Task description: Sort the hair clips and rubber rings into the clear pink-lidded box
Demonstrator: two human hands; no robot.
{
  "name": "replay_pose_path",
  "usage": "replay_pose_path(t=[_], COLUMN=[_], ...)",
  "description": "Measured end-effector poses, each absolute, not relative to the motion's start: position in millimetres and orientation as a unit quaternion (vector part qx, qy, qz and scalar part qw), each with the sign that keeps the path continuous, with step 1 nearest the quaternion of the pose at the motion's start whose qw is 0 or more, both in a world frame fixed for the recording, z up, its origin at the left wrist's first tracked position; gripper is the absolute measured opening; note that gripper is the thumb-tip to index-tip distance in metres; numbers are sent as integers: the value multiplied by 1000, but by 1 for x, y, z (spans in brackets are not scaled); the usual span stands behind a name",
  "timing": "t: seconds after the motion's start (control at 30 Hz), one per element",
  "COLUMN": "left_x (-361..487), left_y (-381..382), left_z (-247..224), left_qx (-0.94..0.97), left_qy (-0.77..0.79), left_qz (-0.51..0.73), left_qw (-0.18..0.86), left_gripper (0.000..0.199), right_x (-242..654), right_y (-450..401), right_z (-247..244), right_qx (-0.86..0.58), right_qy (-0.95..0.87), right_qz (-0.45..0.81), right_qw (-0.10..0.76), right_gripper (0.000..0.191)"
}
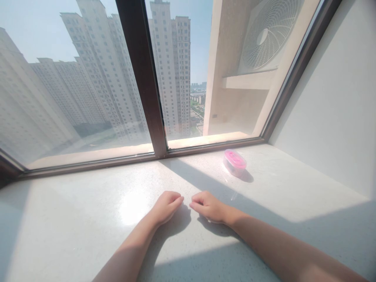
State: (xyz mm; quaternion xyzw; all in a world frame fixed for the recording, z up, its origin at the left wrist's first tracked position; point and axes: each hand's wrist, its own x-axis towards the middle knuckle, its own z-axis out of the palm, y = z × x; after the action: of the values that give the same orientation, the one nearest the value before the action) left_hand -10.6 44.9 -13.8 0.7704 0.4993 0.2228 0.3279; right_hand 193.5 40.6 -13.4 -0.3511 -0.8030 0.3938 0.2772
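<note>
My left hand [168, 207] rests on the pale speckled windowsill [88, 219], curled into a loose fist with the thumb toward the right. Facing it across a small gap, my right hand [208, 206] is closed the same way, its thumb tip against the bent fingers. Nothing shows in either hand, and the two do not touch. Beyond my right hand, near the window, stands a small clear plastic container [235, 163] with a pink lid. Its contents cannot be made out.
A dark brown window frame [143, 78] borders the sill at the back, with tall buildings outside. A white wall [331, 105] closes off the right side. Behind the right pane is an outdoor air-conditioner unit [268, 35]. Bright sunlight and shadow bands cross the sill.
</note>
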Motion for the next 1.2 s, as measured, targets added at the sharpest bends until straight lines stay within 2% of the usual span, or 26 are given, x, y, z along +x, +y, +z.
replay_pose_path(t=[1.2], left_x=[-7], left_y=[43], left_z=[-9], left_qx=[761], left_qy=[512], left_qz=[218], left_qw=[333], left_gripper=[37], right_x=[194], right_y=[41], right_z=[-15], right_qx=[-356], right_qy=[-806], right_qz=[388], right_qw=[271], right_gripper=[38])
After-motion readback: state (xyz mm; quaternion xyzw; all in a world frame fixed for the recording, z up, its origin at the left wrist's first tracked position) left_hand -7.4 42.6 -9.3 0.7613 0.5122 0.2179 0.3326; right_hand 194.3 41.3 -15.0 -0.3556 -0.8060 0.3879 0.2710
